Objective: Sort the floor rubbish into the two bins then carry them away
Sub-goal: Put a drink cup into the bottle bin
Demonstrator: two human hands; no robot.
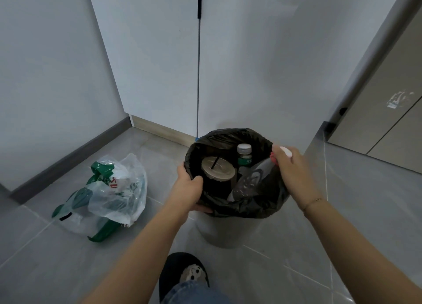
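A grey bin (225, 231) lined with a black bag (230, 136) stands on the floor near the wall corner. Inside it are a lidded paper cup with a black straw (218, 169), a green-labelled bottle with a white cap (244, 154) and a clear plastic bottle (250, 180). My left hand (188, 189) grips the left rim of the bin and its bag. My right hand (293, 173) grips the right rim, where a white-capped object (286, 152) shows above my fingers.
A clear and green plastic bag (107, 196) full of rubbish lies on the grey tile floor to the left of the bin. A mop handle (198, 75) leans in the wall corner behind. A door (383, 121) is at the right. My shoe (185, 273) is below the bin.
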